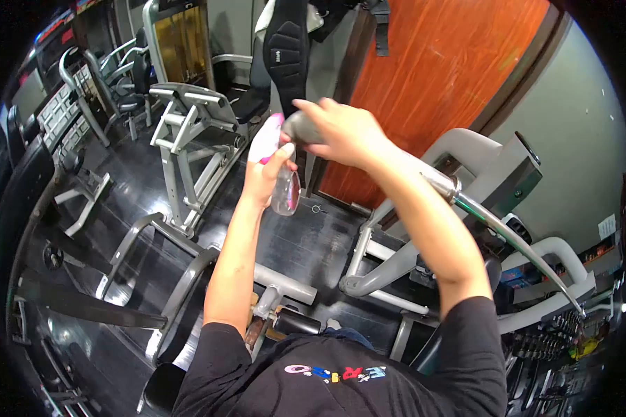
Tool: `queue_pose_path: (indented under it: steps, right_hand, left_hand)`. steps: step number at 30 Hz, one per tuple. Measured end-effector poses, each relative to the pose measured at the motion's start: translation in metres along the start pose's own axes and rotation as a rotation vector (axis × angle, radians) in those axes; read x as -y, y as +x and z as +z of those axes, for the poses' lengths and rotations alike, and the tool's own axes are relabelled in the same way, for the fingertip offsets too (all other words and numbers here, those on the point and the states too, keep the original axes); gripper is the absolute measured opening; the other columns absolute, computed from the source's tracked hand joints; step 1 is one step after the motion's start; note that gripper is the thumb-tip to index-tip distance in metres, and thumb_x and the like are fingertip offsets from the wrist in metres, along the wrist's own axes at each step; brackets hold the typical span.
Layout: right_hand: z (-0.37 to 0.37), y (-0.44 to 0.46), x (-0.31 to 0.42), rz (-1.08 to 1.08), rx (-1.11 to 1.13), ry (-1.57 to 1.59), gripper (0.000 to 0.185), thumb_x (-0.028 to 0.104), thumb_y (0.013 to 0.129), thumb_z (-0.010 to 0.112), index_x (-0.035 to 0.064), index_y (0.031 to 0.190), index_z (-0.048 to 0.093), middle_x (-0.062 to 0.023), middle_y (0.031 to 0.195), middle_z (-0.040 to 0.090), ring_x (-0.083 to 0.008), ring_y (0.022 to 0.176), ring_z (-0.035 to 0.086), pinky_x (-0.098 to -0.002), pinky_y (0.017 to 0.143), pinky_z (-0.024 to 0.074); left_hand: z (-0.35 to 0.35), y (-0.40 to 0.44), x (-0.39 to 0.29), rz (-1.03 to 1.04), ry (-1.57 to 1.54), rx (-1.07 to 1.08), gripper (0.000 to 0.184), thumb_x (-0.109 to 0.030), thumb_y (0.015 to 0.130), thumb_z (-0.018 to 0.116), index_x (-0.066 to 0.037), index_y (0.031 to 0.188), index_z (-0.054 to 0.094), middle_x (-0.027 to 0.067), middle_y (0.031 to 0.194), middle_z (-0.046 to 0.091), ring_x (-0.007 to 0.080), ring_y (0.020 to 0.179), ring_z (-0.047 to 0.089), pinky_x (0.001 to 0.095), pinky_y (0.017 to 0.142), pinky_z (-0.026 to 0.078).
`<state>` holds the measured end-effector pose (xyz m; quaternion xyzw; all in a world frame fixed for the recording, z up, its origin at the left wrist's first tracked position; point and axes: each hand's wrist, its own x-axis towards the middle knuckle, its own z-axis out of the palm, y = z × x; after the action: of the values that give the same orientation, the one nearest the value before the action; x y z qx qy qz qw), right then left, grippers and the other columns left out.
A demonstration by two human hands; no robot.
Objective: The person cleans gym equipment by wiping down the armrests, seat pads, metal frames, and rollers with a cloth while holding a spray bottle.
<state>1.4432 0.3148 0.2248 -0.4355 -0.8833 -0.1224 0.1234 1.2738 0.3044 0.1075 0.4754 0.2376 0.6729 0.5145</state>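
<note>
Straight ahead, my left hand [270,174] is closed around a clear spray bottle [286,191] with a white and pink spray head. The bottle hangs upright below my fingers, with some pinkish colour showing on its side. My right hand [344,132] is wrapped round a grey cloth [303,129] just right of the spray head. Cloth and spray head are close together; whether they touch is hard to tell.
A metal bar [508,233] runs below my right forearm to the right. Grey gym machines [195,132] stand left and right on the black floor [302,243]. A black padded belt [286,52] hangs beside the orange wooden door [445,62]. Dumbbells [553,340] lie at the lower right.
</note>
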Motion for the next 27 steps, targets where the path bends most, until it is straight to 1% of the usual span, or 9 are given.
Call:
queue_pose_path:
  steps: [1,4,7,8,11,16,21,25,27]
  right_hand:
    - [0.005,0.016,0.006,0.026,0.018,-0.023,0.075,0.030,0.071,0.076,0.0150,0.138,0.044,-0.0145,0.108,0.060,-0.0328,0.094,0.065,-0.0416,0.077,0.0543]
    - [0.005,0.013,0.005,0.061,0.035,0.011,0.072,0.028,0.073,0.075,0.0162,0.137,0.045,-0.0144,0.110,0.060,-0.0339,0.093,0.065,-0.0419,0.077,0.0546]
    - [-0.008,-0.027,-0.007,0.066,-0.007,0.023,0.069,0.027,0.072,0.077,0.0185,0.134,0.047,-0.0145,0.109,0.060,-0.0328,0.098,0.064,-0.0424,0.079,0.0544]
    - [-0.010,-0.043,-0.017,0.088,-0.006,0.056,0.070,0.025,0.073,0.077,0.0205,0.135,0.046,-0.0135,0.110,0.059,-0.0321,0.099,0.063,-0.0424,0.079,0.0542]
    - [-0.024,-0.089,-0.026,0.171,-0.027,-0.014,0.073,0.024,0.073,0.076,0.0220,0.139,0.043,-0.0118,0.110,0.059,-0.0301,0.101,0.062,-0.0401,0.080,0.0530]
    - [-0.021,-0.058,-0.013,0.162,0.060,-0.092,0.076,0.022,0.072,0.077,0.0188,0.139,0.043,-0.0120,0.109,0.061,-0.0288,0.101,0.062,-0.0404,0.079,0.0538]
    - [0.008,0.001,0.011,0.113,0.017,-0.041,0.076,0.021,0.072,0.076,0.0171,0.140,0.042,-0.0108,0.108,0.063,-0.0290,0.100,0.064,-0.0394,0.075,0.0548]
    - [0.007,-0.030,0.001,0.088,-0.087,-0.128,0.075,0.025,0.073,0.077,0.0192,0.140,0.044,-0.0085,0.108,0.062,-0.0270,0.097,0.063,-0.0402,0.076,0.0517]
    - [-0.004,-0.049,-0.005,0.129,-0.056,-0.121,0.082,0.037,0.070,0.080,0.0200,0.141,0.042,-0.0081,0.108,0.062,-0.0264,0.098,0.062,-0.0409,0.080,0.0499]
  left_hand:
    - [0.002,0.000,-0.002,-0.001,0.037,-0.034,0.035,-0.020,0.084,0.068,-0.005,0.114,0.056,0.0017,0.095,0.057,0.0089,0.067,0.056,0.0250,0.063,0.049]
    - [-0.005,0.001,0.001,0.008,0.052,0.021,0.032,-0.018,0.084,0.068,-0.005,0.111,0.056,0.0023,0.097,0.057,0.0089,0.066,0.057,0.0254,0.063,0.050]
    - [-0.006,0.003,0.000,-0.018,0.037,0.095,0.032,-0.014,0.085,0.064,-0.003,0.113,0.055,0.0156,0.122,0.058,0.0086,0.066,0.056,0.0247,0.065,0.050]
    - [-0.005,0.005,-0.003,0.004,0.032,0.136,0.038,-0.013,0.085,0.063,-0.002,0.120,0.052,0.0213,0.133,0.052,0.0081,0.065,0.055,0.0241,0.065,0.049]
    - [-0.004,0.003,-0.005,0.002,0.047,0.131,0.043,-0.012,0.085,0.063,-0.002,0.125,0.049,0.0216,0.133,0.051,0.0076,0.064,0.054,0.0237,0.065,0.049]
    - [-0.003,0.002,-0.010,-0.042,0.048,0.135,0.048,-0.012,0.085,0.062,-0.001,0.129,0.047,0.0199,0.133,0.052,0.0065,0.064,0.054,0.0230,0.064,0.049]
    - [-0.004,0.004,-0.006,-0.030,0.124,0.064,0.024,-0.016,0.084,0.065,-0.005,0.104,0.057,0.0187,0.131,0.056,0.0099,0.064,0.058,0.0254,0.066,0.049]
    - [-0.003,0.004,-0.002,-0.051,0.095,0.056,0.025,-0.017,0.084,0.066,-0.005,0.105,0.057,0.0193,0.133,0.054,0.0091,0.064,0.057,0.0251,0.065,0.049]
    - [-0.001,0.002,-0.004,-0.064,0.052,0.055,0.027,-0.017,0.084,0.066,-0.005,0.107,0.056,0.0196,0.134,0.053,0.0089,0.063,0.057,0.0249,0.065,0.049]
